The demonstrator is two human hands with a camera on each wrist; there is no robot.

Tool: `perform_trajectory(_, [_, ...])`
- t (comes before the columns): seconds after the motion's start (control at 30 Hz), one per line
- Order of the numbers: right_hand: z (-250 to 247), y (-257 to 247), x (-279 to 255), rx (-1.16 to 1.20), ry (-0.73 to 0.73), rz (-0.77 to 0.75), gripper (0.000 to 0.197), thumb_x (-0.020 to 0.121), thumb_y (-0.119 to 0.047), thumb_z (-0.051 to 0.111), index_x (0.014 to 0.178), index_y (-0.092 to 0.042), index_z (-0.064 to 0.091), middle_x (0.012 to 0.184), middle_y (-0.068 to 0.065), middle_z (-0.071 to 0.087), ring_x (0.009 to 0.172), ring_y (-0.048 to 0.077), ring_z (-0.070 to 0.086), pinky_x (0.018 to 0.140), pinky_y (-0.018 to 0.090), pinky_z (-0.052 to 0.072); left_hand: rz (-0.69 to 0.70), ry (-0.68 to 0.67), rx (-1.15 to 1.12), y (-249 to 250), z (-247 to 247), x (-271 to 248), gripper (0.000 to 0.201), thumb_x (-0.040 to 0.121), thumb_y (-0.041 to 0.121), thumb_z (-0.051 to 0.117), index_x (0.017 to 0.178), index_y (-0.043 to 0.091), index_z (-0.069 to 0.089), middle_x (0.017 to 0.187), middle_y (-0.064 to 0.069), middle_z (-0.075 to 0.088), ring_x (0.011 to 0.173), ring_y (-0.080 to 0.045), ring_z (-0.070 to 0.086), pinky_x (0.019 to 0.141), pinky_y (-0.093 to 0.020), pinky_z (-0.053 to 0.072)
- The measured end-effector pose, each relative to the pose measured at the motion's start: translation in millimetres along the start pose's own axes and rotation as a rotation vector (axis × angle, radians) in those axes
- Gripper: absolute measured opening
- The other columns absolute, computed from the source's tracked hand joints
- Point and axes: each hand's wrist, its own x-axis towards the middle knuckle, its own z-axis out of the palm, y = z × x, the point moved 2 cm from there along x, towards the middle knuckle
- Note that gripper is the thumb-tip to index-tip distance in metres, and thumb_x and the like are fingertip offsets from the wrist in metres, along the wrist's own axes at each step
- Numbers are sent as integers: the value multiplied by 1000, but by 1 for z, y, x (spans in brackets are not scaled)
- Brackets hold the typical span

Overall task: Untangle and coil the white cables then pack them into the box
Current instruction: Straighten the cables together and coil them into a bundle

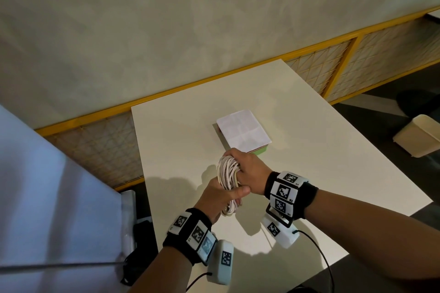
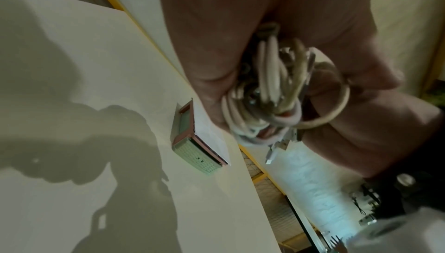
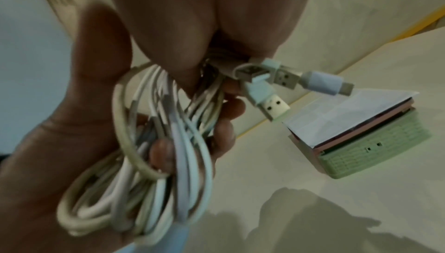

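A bundle of coiled white cables (image 1: 227,171) hangs above the white table (image 1: 178,140), gripped by both hands. My left hand (image 1: 226,194) wraps around the lower part of the coil. My right hand (image 1: 247,166) clasps its upper part. In the right wrist view the loops (image 3: 154,143) run through curled fingers, and several USB plugs (image 3: 277,105) stick out toward the box. The left wrist view shows the same bundle (image 2: 272,93) against the palm. The box (image 1: 245,133), green and pink with a white sheet of paper on top, sits just beyond the hands.
A yellow-framed mesh fence (image 1: 333,74) runs behind the table along the wall. A cream bin (image 1: 419,139) lies on the dark floor to the right. A pale panel (image 1: 47,197) and dark gear (image 1: 140,233) stand at the left.
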Motion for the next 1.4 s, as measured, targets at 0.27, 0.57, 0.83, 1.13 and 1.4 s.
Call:
perform_trajectory(0.27, [5,-5,1,-90,27,53,33,71,2,42,102,-5,51,92,18,66,81,33,60,70,41,52,-40,-37,149,-7,-3,6,34,53,14,82,84,5,70,87,-36,65,73,-34,63,72,-48,53])
perform_trajectory(0.57, [16,-5,2,321,121,206,39,78,2,47,106,-20,64,98,-5,66,93,9,61,81,15,49,-33,57,149,-16,1,12,36,50,17,76,83,1,70,79,-16,67,75,-22,59,71,-38,47])
perform_trajectory(0.83, [18,-13,6,546,184,274,36,79,2,43,82,-22,70,83,2,70,71,12,65,63,23,54,-68,-93,-188,-11,5,5,39,56,11,72,93,1,68,84,-20,66,79,-29,62,78,-39,49])
perform_trajectory(1.13, [21,-3,4,405,109,188,48,72,9,34,82,-30,61,80,3,68,81,24,67,79,38,57,-124,-103,-135,-4,11,1,7,66,2,60,71,-4,61,52,-16,56,45,-25,57,49,-28,47])
perform_trajectory(1.4, [12,-3,10,369,-25,174,50,70,8,29,82,-31,58,88,9,66,92,32,65,82,49,56,-172,-35,-134,-5,20,0,11,67,9,57,56,7,54,45,-8,47,36,-20,47,44,-23,37])
